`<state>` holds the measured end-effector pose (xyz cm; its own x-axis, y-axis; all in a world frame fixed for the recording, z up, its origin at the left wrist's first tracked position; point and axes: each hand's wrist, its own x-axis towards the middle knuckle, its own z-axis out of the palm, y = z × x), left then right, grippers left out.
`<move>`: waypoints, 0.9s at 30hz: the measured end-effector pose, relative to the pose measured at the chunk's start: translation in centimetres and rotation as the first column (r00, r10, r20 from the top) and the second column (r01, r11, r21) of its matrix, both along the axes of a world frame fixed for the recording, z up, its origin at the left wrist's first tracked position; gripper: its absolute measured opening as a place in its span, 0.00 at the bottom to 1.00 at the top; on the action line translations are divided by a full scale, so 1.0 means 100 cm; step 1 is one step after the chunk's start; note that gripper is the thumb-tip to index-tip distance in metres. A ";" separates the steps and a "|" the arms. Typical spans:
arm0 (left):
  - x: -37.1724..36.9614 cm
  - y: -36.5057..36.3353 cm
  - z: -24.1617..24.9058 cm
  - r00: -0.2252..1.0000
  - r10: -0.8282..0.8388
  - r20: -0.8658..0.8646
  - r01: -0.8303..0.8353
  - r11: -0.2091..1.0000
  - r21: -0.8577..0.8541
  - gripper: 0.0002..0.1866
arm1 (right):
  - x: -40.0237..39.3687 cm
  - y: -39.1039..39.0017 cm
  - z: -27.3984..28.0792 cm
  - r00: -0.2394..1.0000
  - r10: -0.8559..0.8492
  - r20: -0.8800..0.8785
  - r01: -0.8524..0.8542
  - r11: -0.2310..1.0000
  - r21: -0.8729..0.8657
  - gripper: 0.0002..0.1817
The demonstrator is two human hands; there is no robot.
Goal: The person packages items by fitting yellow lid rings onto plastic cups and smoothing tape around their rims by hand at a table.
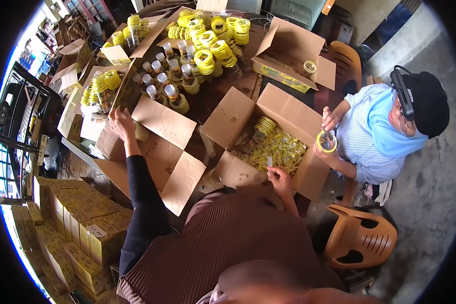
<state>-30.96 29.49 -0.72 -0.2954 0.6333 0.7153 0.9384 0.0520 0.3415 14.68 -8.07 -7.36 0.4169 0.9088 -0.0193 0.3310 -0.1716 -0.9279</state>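
Note:
My left hand [122,125] reaches out over the flap of an open cardboard box [159,157] on the left, fingers spread against its edge. A pale, rounded thing [141,133] shows beside the wrist, partly hidden. Between the fingertips of my right hand [280,181] is a small clear plastic strip [270,162], held upright. It is above another open carton [283,109], which contains a heap of small yellow packets [276,149] and a row of yellow-rimmed lids [264,126].
Clear-topped jars [171,92] and stacked yellow-rimmed containers [205,58] crowd the table's back. A co-worker [377,131] at right holds a yellow-rimmed container [327,141]. A further open carton [289,58], an orange chair [362,237] and stacked cartons [81,218] stand around.

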 end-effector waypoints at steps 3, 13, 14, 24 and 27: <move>0.094 -0.037 0.027 0.932 -0.361 -0.014 0.360 0.925 0.122 0.15 | 0.004 -0.009 -0.002 1.000 -0.003 -0.009 0.003 0.999 -0.052 0.10; 0.350 -0.173 -0.110 0.568 -0.743 0.353 0.689 0.196 -0.697 0.33 | 0.000 -0.026 0.025 1.000 -0.029 0.011 0.030 0.995 -0.100 0.10; 0.358 -0.172 -0.121 0.555 -0.751 0.358 0.698 0.187 -0.691 0.33 | 0.000 -0.029 0.028 0.998 -0.056 -0.032 0.051 0.988 -0.145 0.11; 0.355 -0.143 -0.160 0.549 -0.734 0.400 0.633 0.053 -0.772 0.33 | 0.004 -0.036 0.036 0.995 -0.087 0.043 0.092 0.983 -0.159 0.10; 0.334 -0.152 -0.097 0.504 -0.754 0.421 0.654 0.015 -0.756 0.27 | 0.010 -0.027 0.038 0.996 -0.085 0.024 0.086 0.992 -0.095 0.11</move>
